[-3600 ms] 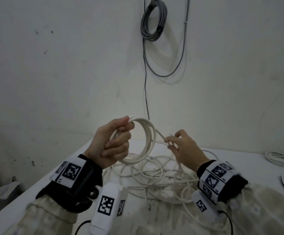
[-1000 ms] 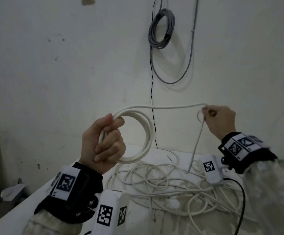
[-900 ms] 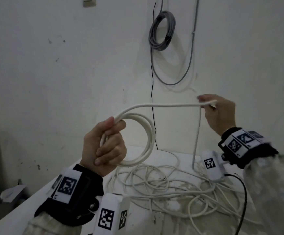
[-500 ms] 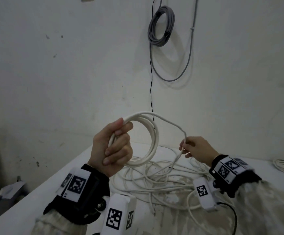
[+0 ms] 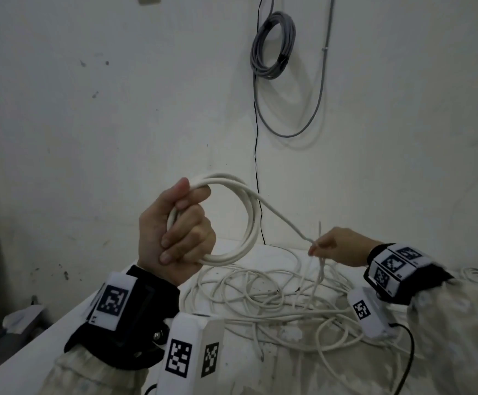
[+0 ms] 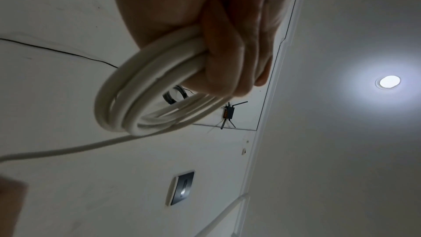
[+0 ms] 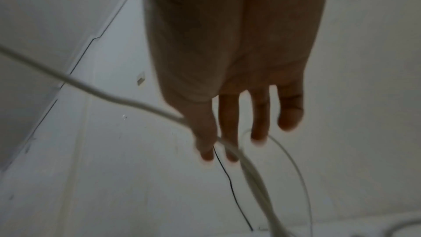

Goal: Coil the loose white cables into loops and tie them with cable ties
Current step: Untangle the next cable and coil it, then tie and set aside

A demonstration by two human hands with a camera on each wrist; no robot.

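Several turns of white cable, about three or four, form one coil (image 5: 249,220) that stands upright in the air above the table (image 5: 46,337), its open face toward the camera and its flat plane running roughly from 9 to 3 o'clock. The left hand (image 5: 175,232) has its fingers curled tight round the coil's 9 o'clock side, thumb on top; the left wrist view shows the same clamp on the bundled turns (image 6: 145,82). One free strand (image 5: 283,220) leaves the coil's top and slopes down toward 4 o'clock to the right hand (image 5: 337,248), where it bends and drops toward the table. In the head view the right hand's fingertips seem to pinch that strand; in the blurred right wrist view the fingers (image 7: 230,132) look nearly straight with the strand (image 7: 95,89) crossing them, so how firmly they hold it I cannot tell. One loose tangle (image 5: 275,303) of white cable lies on the table below both hands. One grey coil (image 5: 272,49) hangs on the wall at 12 o'clock.
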